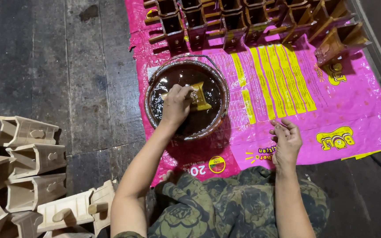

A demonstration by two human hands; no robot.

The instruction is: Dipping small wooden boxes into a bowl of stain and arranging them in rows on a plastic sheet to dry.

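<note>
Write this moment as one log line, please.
left hand: dipping wooden piece in bowl of brown stain | right hand: open, empty, over pink sheet

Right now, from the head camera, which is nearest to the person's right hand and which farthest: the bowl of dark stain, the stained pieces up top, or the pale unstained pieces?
From the right hand:
1. Bowl of dark stain, up-left.
2. Stained pieces, along the top.
3. Pale unstained pieces, far left.

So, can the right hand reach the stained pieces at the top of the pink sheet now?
Probably yes: the right hand is free, and only bare pink sheet lies before the stained pieces, though it needs stretching.
</note>
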